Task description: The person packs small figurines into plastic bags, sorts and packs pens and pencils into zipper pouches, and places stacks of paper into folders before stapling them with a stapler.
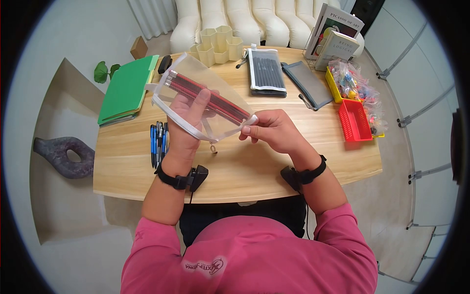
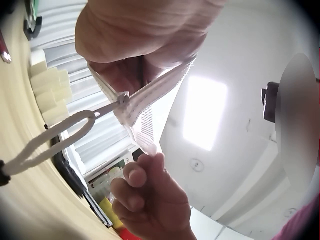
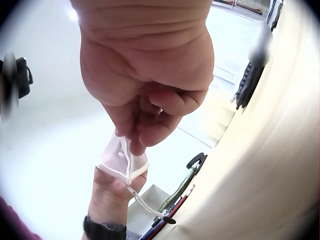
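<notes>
The left hand (image 1: pixel 188 115) grips the white-edged mesh zipper pouch (image 1: pixel 193 125) above the tabletop (image 1: pixel 235 171), its fingers partly hidden behind the mesh; the right hand (image 1: pixel 276 131) pinches a corner. Red-and-black pencils (image 1: pixel 210 99) lie inside, some covered by the left thumb.

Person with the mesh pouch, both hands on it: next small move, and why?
I'd likely ease the left hand clear of the open zip, with the right hand pinching the corner. The red pencils already lie lengthwise behind the mesh of the pouch, and its mouth gapes at the left hand, so that hand probably blocks closing.
</notes>
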Tool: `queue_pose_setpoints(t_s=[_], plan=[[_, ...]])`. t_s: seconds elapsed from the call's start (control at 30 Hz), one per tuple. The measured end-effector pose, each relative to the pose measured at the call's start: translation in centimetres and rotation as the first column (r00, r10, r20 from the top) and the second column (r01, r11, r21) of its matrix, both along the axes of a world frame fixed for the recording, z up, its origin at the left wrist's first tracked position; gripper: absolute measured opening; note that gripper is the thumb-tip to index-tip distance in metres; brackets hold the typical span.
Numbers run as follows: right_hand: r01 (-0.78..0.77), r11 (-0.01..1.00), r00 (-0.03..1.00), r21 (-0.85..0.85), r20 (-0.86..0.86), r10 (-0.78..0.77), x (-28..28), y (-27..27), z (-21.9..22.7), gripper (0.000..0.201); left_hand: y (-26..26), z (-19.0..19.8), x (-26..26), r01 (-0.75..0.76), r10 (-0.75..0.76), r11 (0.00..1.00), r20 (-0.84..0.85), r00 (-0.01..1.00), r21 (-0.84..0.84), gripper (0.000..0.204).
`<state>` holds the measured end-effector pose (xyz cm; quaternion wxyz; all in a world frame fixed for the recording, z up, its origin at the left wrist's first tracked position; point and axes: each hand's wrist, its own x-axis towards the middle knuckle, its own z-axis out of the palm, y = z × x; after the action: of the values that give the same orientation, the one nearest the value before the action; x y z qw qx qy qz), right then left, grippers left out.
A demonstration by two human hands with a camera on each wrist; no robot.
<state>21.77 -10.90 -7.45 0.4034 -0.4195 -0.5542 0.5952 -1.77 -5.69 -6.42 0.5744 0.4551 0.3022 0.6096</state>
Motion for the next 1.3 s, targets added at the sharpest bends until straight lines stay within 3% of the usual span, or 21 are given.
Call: queue_pose_setpoints(t_s=[0.1, 0.33, 0.4, 0.47, 0.5, 0.57, 0.63, 0.7, 0.77, 0.8, 0.87, 0.93, 1.03, 1.13, 1.2, 1.3], plan=[[0.018, 0.994, 0.997, 0.103, 0.073, -0.025, 0.1, 0.1, -0.8, 0.020, -0.2, 0.4, -0.3, -0.015, 0.015, 1.000, -0.050, 0.999, -0.008, 0.025], [0.046, 0.998, 0.997, 0.052, 0.052, -0.049, -0.3, -0.2, 0.4, 0.028, -0.3, 0.6, -0.2, -0.003, 0.004, 1.000, -0.124, 0.992, 0.005, 0.025], [0.052, 0.997, 0.998, 0.065, -0.045, -0.049, -0.4, -0.3, 0.8, 0.034, -0.2, 0.6, -0.4, 0.012, -0.010, 1.000, -0.171, 0.985, 0.010, 0.025], [0.073, 0.996, 0.995, 0.057, -0.078, -0.068, -0.1, 0.2, 0.2, 0.037, 0.0, 0.7, -0.7, 0.149, -0.167, 0.986, -0.362, 0.917, -0.077, 0.024], [0.096, 0.994, 0.990, 0.046, -0.112, -0.091, 0.0, 0.4, -0.3, 0.040, -0.1, 1.0, -0.6, 0.147, -0.166, 0.986, -0.361, 0.918, -0.078, 0.024], [0.096, 0.992, 0.993, 0.078, -0.070, -0.091, 0.0, 0.5, -0.8, 0.044, -0.6, 1.5, -0.2, 0.235, -0.267, 0.964, -0.511, 0.817, -0.127, 0.025], [0.082, 0.992, 0.996, 0.095, 0.027, -0.085, -0.4, 0.4, -0.5, 0.042, -0.8, 1.2, 0.2, 0.318, -0.348, 0.937, -0.469, 0.812, -0.144, 0.029], [0.092, 0.991, 0.996, 0.100, 0.010, -0.094, -0.5, 0.5, -0.4, 0.042, -1.0, 0.9, 0.6, 0.434, -0.447, 0.891, -0.416, 0.792, -0.131, 0.033], [0.102, 0.989, 0.995, 0.105, -0.006, -0.102, -0.6, 0.2, -0.5, 0.041, -1.1, 0.7, 0.3, 0.441, -0.465, 0.880, -0.500, 0.731, -0.174, 0.032], [0.089, 0.992, 0.996, 0.084, -0.028, -0.087, -0.6, 0.1, -0.4, 0.041, -1.0, 0.7, 0.2, 0.441, -0.470, 0.874, -0.580, 0.666, -0.202, 0.032], [0.081, 0.995, 0.995, 0.053, -0.056, -0.078, -0.7, 0.1, -0.7, 0.041, -1.5, 0.9, 0.6, 0.436, -0.474, 0.873, -0.589, 0.655, -0.218, 0.029], [0.022, 0.989, 0.995, 0.145, -0.097, -0.008, -1.1, 0.1, -1.2, 0.040, -2.1, 1.2, 0.7, 0.429, -0.482, 0.871, -0.595, 0.643, -0.241, 0.026], [-0.012, 0.992, 0.984, 0.127, -0.173, 0.034, -1.6, -0.4, -0.9, 0.038, -2.3, 1.8, 0.7, 0.468, -0.510, 0.846, -0.645, 0.569, -0.256, 0.034], [-0.035, 0.995, 0.991, 0.096, -0.124, 0.046, -1.3, -0.5, -0.6, 0.035, -2.2, 1.7, 0.7, 0.474, -0.458, 0.859, -0.708, 0.538, -0.195, 0.036], [-0.015, 0.996, 0.989, 0.086, -0.146, 0.028, -1.5, -0.6, -0.2, 0.034, -2.0, 1.3, 0.9, 0.524, -0.308, 0.849, -0.867, 0.392, -0.065, 0.038], [0.002, 0.998, 0.986, 0.064, -0.164, 0.009, -1.3, -0.6, -0.4, 0.033, -2.4, 1.3, 1.3, 0.514, -0.236, 0.857, -0.913, 0.332, -0.035, 0.038]])
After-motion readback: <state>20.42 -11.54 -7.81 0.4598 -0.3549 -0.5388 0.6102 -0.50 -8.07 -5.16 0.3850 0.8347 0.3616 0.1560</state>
